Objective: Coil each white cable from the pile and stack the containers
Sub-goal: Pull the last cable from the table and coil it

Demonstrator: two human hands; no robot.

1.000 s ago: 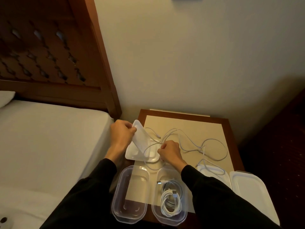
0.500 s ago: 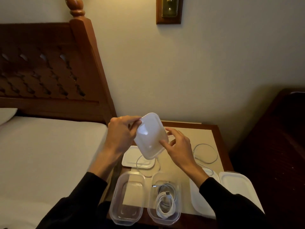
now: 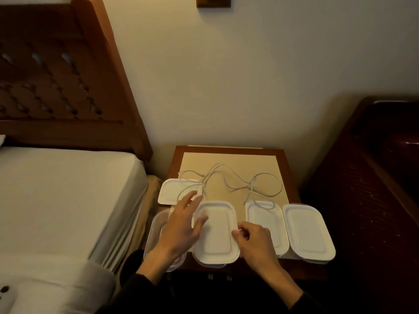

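Several loose white cables [image 3: 229,182] lie tangled on the beige top of the nightstand [image 3: 288,177]. At the front middle a clear container wears a white lid [image 3: 215,234]. My right hand [image 3: 251,241] pinches that lid's right edge with curled fingers. My left hand [image 3: 181,225] is spread flat, its thumb on the lid's left edge, above an open clear container [image 3: 154,234] that it partly hides. A spare white lid [image 3: 172,191] lies behind, with a cable end across it.
Two more white-lidded containers [image 3: 265,220] [image 3: 308,232] sit at the front right, one cable looping onto the nearer one. A bed [image 3: 68,196] with a wooden headboard borders the left side. Dark wooden furniture [image 3: 374,189] stands to the right.
The white lid that both hands held up in the air now sits on the container with the coiled cable. My left hand has let go and spread flat.
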